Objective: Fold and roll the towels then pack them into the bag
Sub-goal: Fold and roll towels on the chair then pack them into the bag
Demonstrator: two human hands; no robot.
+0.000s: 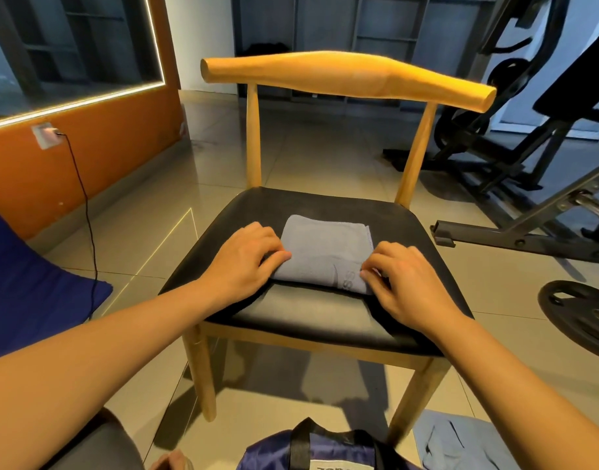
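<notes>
bag [325, 451]: sitting by my knees
hands: left hand [247, 256] and right hand [408, 283] both pinching towel [325, 252] edge on chair [291, 205]

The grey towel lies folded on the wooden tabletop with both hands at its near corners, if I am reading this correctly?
Not quite: the grey towel lies on the chair's black seat, not a wooden tabletop. The head view shows the left hand and right hand at its near corners, as you say.

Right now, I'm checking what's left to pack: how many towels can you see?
2. A grey folded towel lies on the chair seat under both hands; a light blue cloth, likely another towel, lies on the floor beside the bag. The bag may hide more.
</notes>
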